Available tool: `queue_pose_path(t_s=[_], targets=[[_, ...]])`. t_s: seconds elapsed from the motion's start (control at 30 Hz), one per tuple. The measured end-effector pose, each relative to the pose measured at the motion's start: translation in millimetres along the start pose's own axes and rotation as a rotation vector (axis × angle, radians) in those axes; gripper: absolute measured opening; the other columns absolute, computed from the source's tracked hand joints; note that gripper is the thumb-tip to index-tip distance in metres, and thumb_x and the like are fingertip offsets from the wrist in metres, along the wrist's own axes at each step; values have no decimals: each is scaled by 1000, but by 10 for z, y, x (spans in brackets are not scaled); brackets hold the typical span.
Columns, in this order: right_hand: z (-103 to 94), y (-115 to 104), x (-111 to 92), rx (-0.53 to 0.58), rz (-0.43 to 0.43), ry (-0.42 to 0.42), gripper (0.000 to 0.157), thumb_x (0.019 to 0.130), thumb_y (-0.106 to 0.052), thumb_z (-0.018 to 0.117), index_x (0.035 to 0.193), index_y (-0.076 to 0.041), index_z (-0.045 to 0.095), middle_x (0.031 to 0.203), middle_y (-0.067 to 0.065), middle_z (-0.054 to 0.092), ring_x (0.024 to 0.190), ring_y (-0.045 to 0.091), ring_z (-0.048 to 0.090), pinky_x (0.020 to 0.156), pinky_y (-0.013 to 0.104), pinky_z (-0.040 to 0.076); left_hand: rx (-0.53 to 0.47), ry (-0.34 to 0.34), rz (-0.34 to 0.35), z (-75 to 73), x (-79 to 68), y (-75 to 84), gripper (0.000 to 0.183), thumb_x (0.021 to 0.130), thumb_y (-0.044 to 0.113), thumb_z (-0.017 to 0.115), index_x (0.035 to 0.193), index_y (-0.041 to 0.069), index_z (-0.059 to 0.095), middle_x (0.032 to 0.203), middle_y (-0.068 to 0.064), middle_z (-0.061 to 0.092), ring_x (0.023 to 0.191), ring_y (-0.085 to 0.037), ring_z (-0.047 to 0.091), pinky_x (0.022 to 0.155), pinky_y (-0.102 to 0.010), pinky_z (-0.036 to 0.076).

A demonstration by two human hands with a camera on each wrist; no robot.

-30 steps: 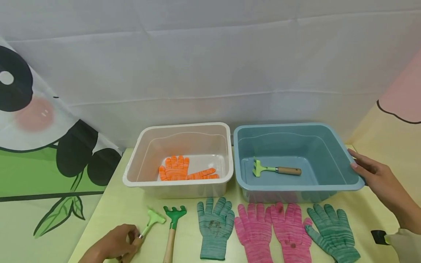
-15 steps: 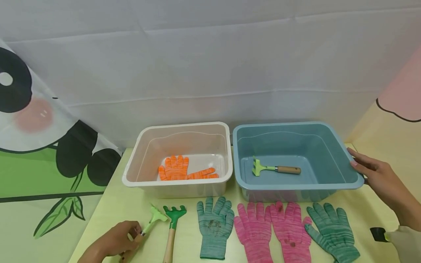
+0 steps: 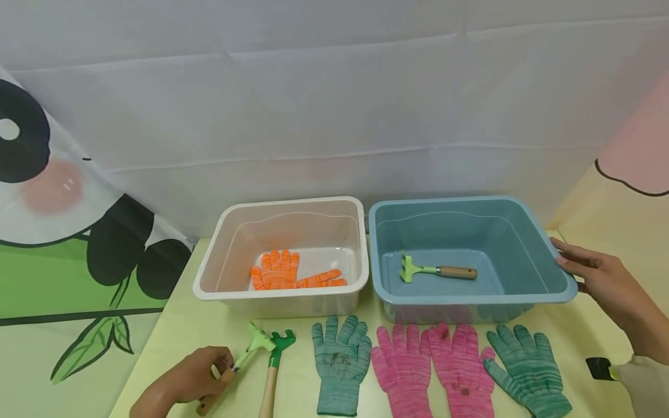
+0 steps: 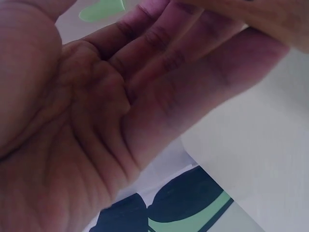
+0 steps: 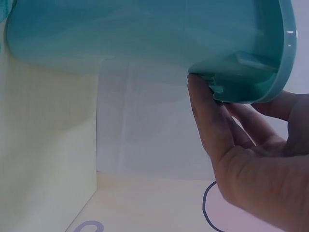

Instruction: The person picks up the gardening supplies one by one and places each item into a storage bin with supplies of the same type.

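My left hand [image 3: 195, 374], low on the left in the head view, holds the wooden handle of a small garden tool [image 3: 259, 342] with a wide light green head. Its head overlaps the dark green hand rake [image 3: 279, 345] beside it. In the left wrist view the fingertips meet the wooden handle [image 4: 285, 19] at the top edge. My right hand [image 3: 608, 284] grips the right end of the blue tub [image 3: 475, 299], fingers under the rim and thumb over it, as the right wrist view shows. A light green hand rake [image 3: 455, 271] lies inside that tub.
Left of the blue tub stands a white tub [image 3: 282, 295] with orange gloves [image 3: 279, 270] in it. Along the table's front lie a green glove [image 3: 341, 366], two pink gloves [image 3: 405, 371] and another green glove [image 3: 530, 371]. A white cloth [image 3: 334, 116] hangs behind.
My left hand has moved slightly up and right with the light green garden tool, whose head now overlaps the dark green rake. My right hand stays on the blue tub.
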State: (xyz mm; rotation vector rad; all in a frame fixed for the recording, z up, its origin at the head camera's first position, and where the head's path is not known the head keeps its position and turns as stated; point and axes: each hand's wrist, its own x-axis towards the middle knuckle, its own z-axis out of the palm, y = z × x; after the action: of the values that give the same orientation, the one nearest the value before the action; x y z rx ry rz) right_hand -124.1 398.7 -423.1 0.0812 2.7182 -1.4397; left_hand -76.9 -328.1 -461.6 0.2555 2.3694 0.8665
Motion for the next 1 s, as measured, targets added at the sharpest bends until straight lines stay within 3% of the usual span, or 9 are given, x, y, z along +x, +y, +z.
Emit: queue_pose_path(t_s=[0.3,0.67,0.73,0.83,0.93,1.0], targets=[[-53,-91,41,-54,28,23,66,114,-30,50,161,11,27,163,40,25,94,-27,43,73,9,50,35,-20,-17,-2,67,134,21,84,-3,78,94,10,65,90,-1,65,75,-19,59,65,-29,51],[-77,-165,46,-69,51,17,64,114,-25,50,160,13,26,159,43,30,90,-25,48,72,13,52,51,-30,21,36,138,301,21,85,-1,79,93,11,65,89,0,63,75,-20,59,64,-28,51],[-80,-177,41,-74,50,19,63,114,-24,50,159,14,26,159,40,35,89,-24,50,72,14,53,52,-29,47,49,154,324,20,85,-1,79,92,11,64,88,1,63,74,-19,59,64,-28,51],[-80,-187,37,-66,44,22,63,113,-22,51,158,15,27,143,14,59,88,-22,52,72,15,54,44,-34,84,63,177,349,20,86,-1,79,92,11,63,88,1,62,73,-16,58,64,-27,51],[-78,-189,37,-49,33,21,62,113,-21,52,158,16,29,125,-13,56,89,-21,53,72,15,54,34,-43,112,78,191,371,20,86,0,79,92,11,63,88,1,62,72,-13,57,63,-27,50],[-74,-187,39,-47,34,26,62,113,-21,53,158,16,30,122,-17,51,89,-21,53,71,16,54,35,-46,123,91,204,386,20,86,-1,79,91,11,63,87,2,62,72,-12,56,62,-26,50]])
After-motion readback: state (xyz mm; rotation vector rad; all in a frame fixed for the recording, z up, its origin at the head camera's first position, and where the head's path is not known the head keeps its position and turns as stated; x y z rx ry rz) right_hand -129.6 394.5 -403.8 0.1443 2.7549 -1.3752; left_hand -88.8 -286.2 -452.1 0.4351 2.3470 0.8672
